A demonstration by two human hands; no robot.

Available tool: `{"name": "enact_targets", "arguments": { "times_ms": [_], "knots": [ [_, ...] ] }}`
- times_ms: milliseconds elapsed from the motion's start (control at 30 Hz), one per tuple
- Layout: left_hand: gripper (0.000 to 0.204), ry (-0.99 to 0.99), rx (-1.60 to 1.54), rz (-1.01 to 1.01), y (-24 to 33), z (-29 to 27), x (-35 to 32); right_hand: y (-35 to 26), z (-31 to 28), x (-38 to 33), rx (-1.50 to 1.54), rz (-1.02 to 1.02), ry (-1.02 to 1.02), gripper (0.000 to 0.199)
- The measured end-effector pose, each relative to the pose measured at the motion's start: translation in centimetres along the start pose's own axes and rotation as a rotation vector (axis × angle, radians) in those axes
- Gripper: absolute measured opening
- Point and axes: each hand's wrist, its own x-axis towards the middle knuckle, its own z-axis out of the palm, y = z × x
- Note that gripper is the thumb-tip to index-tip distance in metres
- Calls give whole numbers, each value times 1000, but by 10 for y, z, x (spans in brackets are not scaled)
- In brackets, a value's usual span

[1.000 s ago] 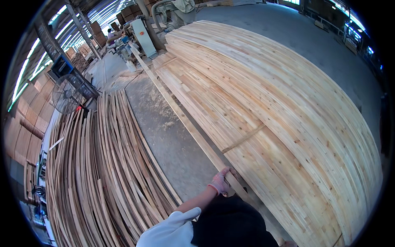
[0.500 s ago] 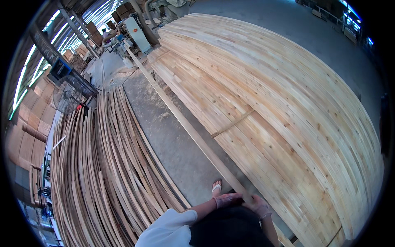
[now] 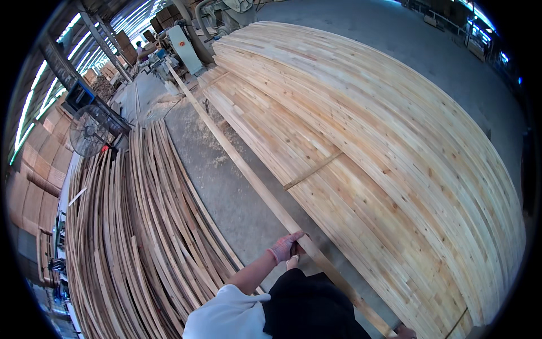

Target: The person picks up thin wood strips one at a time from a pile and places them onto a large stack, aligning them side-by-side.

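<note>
A long, narrow wooden board (image 3: 248, 170) runs from beside me toward the machine at the far left. My left hand (image 3: 287, 247), in a pinkish work glove, is closed on the board's left edge, with the fingers curling beneath it. My right hand (image 3: 405, 332) is at the board's near end by the lower edge of the picture. Only part of it shows, and its fingers are mostly hidden. Just right of the board lies a wide stack of pale jointed wood panels (image 3: 389, 169), with a thin wooden strip (image 3: 313, 170) across it.
Left of me are many long, thin wood strips (image 3: 135, 214) on the floor. Beyond them stand a fan (image 3: 90, 131) and stacked wood (image 3: 42, 152). A woodworking machine (image 3: 161, 63) and a pale control cabinet (image 3: 185, 50) are at the far end, with a person (image 3: 139, 50) nearby. Sawdust (image 3: 223, 144) covers some floor.
My hands were close together on the board. Now the left hand is farther forward along it, and the right has moved back toward its near end.
</note>
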Motion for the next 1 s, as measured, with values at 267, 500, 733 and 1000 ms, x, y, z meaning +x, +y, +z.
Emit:
{"name": "enact_targets", "arguments": {
  "times_ms": [267, 500, 733, 1000],
  "knots": [
    [33, -139, 309, -28, 75, -11, -22, -15, -18, -99, -146, 408, 7, 61],
    [34, -245, 340, 2, 127, -40, -15, -81, -46, -106, -244, 408, 136, 64],
    [29, -121, 320, 273, 234, -66, 4, -185, -112, -86, -106, 298, 244, 65],
    [30, 93, -2, 506, 363, -108, 26, -320, -154, -33, 200, -16, 491, 52]
  ]
}}
